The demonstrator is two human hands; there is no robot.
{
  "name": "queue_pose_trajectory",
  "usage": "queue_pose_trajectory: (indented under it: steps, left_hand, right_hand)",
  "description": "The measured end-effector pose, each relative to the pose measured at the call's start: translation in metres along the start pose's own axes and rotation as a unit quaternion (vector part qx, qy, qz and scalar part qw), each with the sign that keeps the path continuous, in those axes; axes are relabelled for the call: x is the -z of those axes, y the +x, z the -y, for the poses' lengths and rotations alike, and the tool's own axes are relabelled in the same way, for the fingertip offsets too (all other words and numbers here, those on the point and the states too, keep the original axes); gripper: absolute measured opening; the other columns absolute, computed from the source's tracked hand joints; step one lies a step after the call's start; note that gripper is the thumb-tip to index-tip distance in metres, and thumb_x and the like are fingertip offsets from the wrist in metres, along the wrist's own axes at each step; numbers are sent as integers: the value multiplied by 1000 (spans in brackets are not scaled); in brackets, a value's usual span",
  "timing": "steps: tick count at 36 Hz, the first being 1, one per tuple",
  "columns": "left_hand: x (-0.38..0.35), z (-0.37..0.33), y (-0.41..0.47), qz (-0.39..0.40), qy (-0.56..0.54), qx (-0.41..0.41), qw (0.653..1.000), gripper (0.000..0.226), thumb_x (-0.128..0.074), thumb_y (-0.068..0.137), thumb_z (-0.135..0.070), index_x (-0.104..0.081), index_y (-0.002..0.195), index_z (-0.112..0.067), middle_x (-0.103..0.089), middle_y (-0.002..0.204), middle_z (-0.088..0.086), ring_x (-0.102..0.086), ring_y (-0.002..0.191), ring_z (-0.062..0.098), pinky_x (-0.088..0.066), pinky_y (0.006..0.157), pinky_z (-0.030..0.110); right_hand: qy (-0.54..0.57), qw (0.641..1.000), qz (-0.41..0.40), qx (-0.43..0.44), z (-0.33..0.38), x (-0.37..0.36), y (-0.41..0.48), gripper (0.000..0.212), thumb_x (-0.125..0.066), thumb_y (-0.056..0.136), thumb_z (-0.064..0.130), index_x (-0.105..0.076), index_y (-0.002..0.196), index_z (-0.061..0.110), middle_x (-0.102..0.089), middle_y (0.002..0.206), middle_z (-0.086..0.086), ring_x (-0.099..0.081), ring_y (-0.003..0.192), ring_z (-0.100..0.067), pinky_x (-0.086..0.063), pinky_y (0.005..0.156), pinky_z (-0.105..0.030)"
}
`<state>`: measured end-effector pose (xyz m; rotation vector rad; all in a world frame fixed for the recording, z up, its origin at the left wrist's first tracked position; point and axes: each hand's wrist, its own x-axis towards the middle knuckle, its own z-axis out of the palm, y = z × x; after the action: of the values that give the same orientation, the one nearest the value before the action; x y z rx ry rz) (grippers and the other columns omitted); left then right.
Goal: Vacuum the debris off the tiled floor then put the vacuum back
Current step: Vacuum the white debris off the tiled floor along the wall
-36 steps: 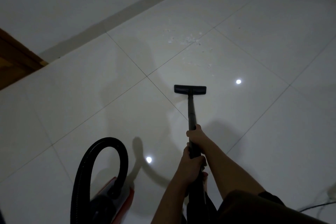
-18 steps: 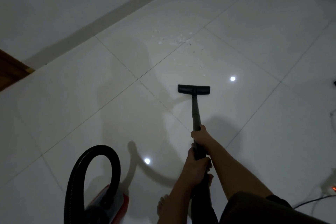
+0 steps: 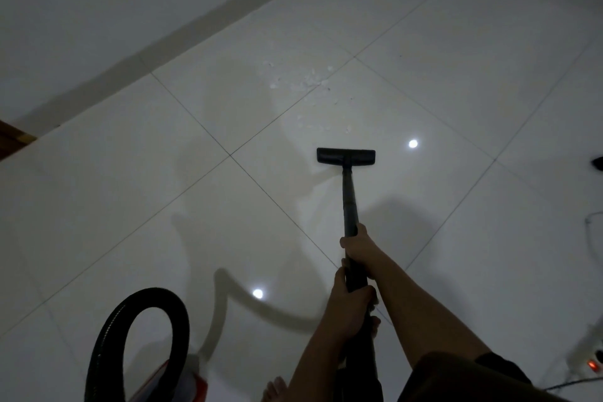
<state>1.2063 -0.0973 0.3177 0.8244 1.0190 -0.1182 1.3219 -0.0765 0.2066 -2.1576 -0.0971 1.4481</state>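
Still short of the mess: the tiled floor (image 3: pixel 456 238) ahead carries the debris (image 3: pixel 306 83) untouched, and the vacuum (image 3: pixel 169 382) trails at lower left. Floor head (image 3: pixel 346 157) has crept closer, nearest crumbs just beyond it. Left hand (image 3: pixel 350 300) and right hand (image 3: pixel 357 245) have fingers curled round the wand (image 3: pixel 348 199); pickup likely starts on the next push.

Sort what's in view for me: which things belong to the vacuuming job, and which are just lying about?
Job: debris; floor head; wand; hose; red vacuum body; tiled floor.

Lying about: power strip with lit red switch (whether it feeds the vacuum is not visible); dark object at right edge; wooden edge at left.
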Motion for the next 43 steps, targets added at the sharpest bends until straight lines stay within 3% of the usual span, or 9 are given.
queue_pose_trajectory:
  steps: [4, 12, 15, 20, 25, 30, 36, 43]
  left_hand:
    - [-8, -12, 14, -9, -12, -8, 1000, 31, -45, 89, -1, -43, 101, -29, -50, 75, 9, -48, 43, 9, -44, 45, 20]
    - [-11, -38, 32, -28, -26, -14, 999, 37, -45, 90, -2, -40, 90, -38, -49, 76, 11, -46, 42, 11, -42, 41, 19]
    - [-6, -44, 37, -41, -43, -13, 998, 34, -45, 89, -1, -43, 94, -34, -49, 76, 11, -45, 45, 13, -42, 41, 20]
    - [8, -51, 45, -57, -57, -13, 997, 41, -45, 89, 0, -38, 122, -23, -49, 71, 9, -45, 41, 12, -41, 41, 22]
    - [25, -64, 55, -55, -59, -19, 997, 39, -45, 90, -2, -37, 122, -23, -50, 72, 9, -46, 40, 12, -42, 41, 23]
    - [41, -78, 59, -56, -72, -23, 996, 40, -45, 90, -3, -38, 125, -21, -49, 73, 10, -46, 40, 13, -42, 40, 23]
    - [58, -93, 64, -54, -97, -27, 993, 38, -45, 91, -2, -39, 123, -21, -49, 71, 10, -44, 42, 14, -41, 40, 22]
    - [73, -104, 71, -67, -96, -27, 993, 38, -45, 91, -2, -39, 124, -21, -49, 72, 10, -45, 42, 13, -41, 40, 22]
  right_hand:
    - [-23, 1000, 10, 3, 13, 11, 10, 67, -45, 93, 9, -10, 150, 16, -46, 128, -22, -54, 106, -33, -49, 96, -47]
    - [-52, 998, 25, 13, 44, 18, 24, 67, -44, 93, 8, -9, 150, 16, -48, 126, -22, -53, 96, -29, -50, 92, -43]
    - [-64, 997, 29, 14, 55, 14, 28, 68, -45, 93, 8, -8, 150, 16, -49, 125, -22, -53, 94, -28, -51, 91, -42]
    - [-72, 996, 40, 18, 71, 1, 35, 64, -45, 94, 7, -12, 149, 15, -49, 111, -16, -53, 83, -23, -50, 79, -35]
    - [-95, 995, 35, 21, 91, -10, 46, 70, -46, 93, 9, -8, 151, 17, -50, 128, -21, -54, 98, -28, -50, 93, -42]
    - [-89, 995, 46, 20, 112, -20, 49, 68, -45, 94, 8, -8, 151, 16, -50, 124, -21, -54, 85, -24, -49, 71, -33]
    - [-88, 995, 47, 12, 131, -32, 59, 69, -45, 94, 7, -8, 151, 19, -51, 120, -22, -55, 80, -24, -53, 77, -36]
    - [-112, 992, 48, 22, 148, -46, 69, 73, -47, 92, 8, -5, 151, 18, -51, 117, -21, -54, 92, -29, -51, 93, -46]
